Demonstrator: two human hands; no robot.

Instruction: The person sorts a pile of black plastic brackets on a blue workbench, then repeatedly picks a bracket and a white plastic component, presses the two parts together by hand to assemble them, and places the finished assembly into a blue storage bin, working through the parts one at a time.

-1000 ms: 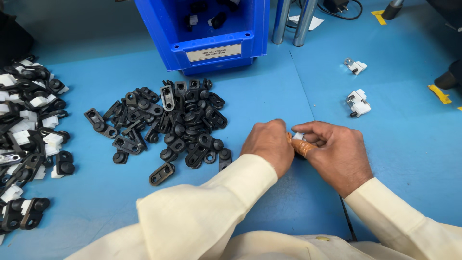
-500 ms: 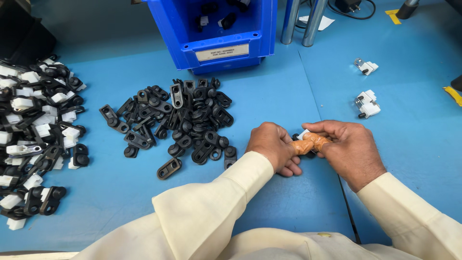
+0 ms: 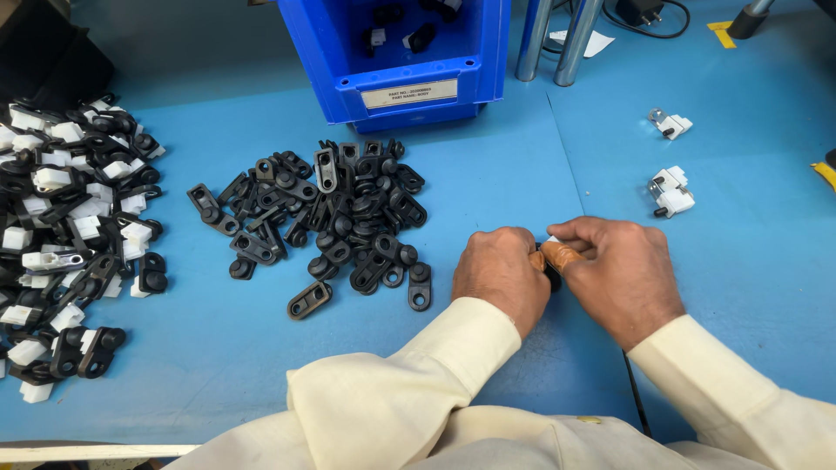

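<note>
Pressing together over the blue table (image 3: 522,174), left hand (image 3: 499,274) and right hand (image 3: 620,271), knuckles up and fingers curled in toward each other. Pinched between them, a small part (image 3: 552,277), mostly hidden: only a dark sliver below the fingertips and a speck of white above. Both hands closed tight on it, left fist from the left, right fingers reaching across from the right, an orange-tinted fingertip (image 3: 560,256) lying on top. Held just above the table surface, directly in front of the cream sleeves (image 3: 409,383).

Heaped just left of the left hand, a pile of black plastic links (image 3: 335,222), nearest pieces close to the knuckles but not touching. Farther left, along the table edge, a second heap of black and white assembled pieces (image 3: 65,226). Standing behind the black pile, a blue bin (image 3: 405,65) with a few parts inside. Lying well apart to the right of the right hand, two white clips (image 3: 670,191).
</note>
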